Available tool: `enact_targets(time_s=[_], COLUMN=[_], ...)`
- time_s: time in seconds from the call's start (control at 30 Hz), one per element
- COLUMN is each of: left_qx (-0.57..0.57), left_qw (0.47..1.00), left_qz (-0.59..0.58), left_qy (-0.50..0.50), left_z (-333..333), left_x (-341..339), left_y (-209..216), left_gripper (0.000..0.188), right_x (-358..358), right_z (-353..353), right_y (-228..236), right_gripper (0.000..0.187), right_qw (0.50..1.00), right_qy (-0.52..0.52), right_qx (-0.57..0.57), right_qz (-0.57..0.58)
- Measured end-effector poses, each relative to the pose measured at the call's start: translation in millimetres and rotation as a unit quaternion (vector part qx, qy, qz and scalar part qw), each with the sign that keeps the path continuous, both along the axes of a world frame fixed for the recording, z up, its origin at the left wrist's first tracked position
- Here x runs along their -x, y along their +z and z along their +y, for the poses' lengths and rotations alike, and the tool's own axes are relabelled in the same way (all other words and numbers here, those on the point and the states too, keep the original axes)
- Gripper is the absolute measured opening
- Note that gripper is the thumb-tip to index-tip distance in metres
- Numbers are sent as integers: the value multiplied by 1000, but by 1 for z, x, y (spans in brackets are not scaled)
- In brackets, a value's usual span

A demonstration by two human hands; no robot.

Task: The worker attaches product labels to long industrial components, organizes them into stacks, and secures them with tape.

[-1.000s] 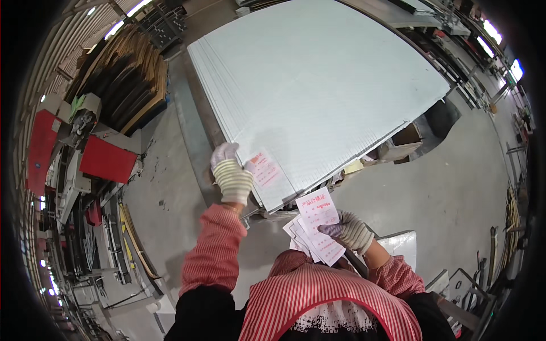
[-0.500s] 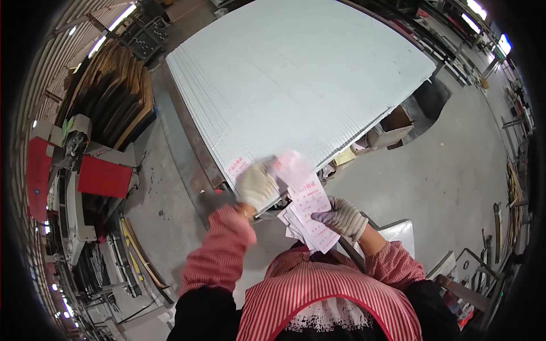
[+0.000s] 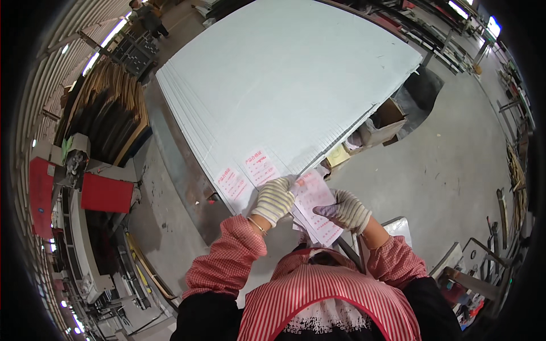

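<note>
Both my hands wear striped knit work gloves. My right hand [image 3: 348, 211] grips a bundle of printed paper slips [image 3: 324, 227], its thumb lying across the top. Beside it, my left hand [image 3: 274, 202] has its fingers closed at the edge of the top paper slip [image 3: 311, 184], over the near corner of a stack of white sheets [image 3: 284, 85]. Two slips with red print lie flat on that corner: the left slip [image 3: 233, 183] and the right slip [image 3: 260, 165]. My left hand partly covers the lower end of the right one.
The fanned stack rests on a dark metal table [image 3: 190, 170]. Under its right edge sits an open cardboard box [image 3: 389, 119]. Red-panelled machinery [image 3: 107, 193] stands left, near upright brown boards [image 3: 108, 102]. Another person [image 3: 149, 20] stands far left. A metal frame [image 3: 472, 284] is at lower right.
A second slip now shows on the sheets beside the first. My left hand has moved slightly right and down to the bundle. The view has shifted a little, and a person appears far left.
</note>
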State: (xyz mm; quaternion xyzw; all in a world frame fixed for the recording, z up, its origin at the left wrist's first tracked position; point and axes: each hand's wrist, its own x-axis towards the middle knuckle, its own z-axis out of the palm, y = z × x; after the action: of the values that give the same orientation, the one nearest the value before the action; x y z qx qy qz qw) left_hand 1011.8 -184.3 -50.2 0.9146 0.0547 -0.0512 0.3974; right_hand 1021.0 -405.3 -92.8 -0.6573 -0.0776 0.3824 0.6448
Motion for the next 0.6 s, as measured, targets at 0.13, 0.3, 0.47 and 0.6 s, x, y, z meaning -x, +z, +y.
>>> enact_targets(time_s=[0.13,0.3,0.47,0.6], left_qx=[13,-267,64,-34], left_qw=[994,943,987,989], left_qz=[45,-184,89,26], left_qy=[101,78,-120,-140], left_z=[22,25,-21,-16], left_x=[-65,-102,-52,-66], left_y=[0,3,18,17], left_gripper=[38,55,38,37], right_x=[-9,-20,-34,-48], right_z=[-5,-24,-20,-12], right_y=[17,3,20,21], right_gripper=[32,32,32,32], right_qw=[996,993,986,991], right_qy=[-48,-83,-101,-112], right_qx=[-53,-58,-81,-17], right_qz=[55,63,100,75])
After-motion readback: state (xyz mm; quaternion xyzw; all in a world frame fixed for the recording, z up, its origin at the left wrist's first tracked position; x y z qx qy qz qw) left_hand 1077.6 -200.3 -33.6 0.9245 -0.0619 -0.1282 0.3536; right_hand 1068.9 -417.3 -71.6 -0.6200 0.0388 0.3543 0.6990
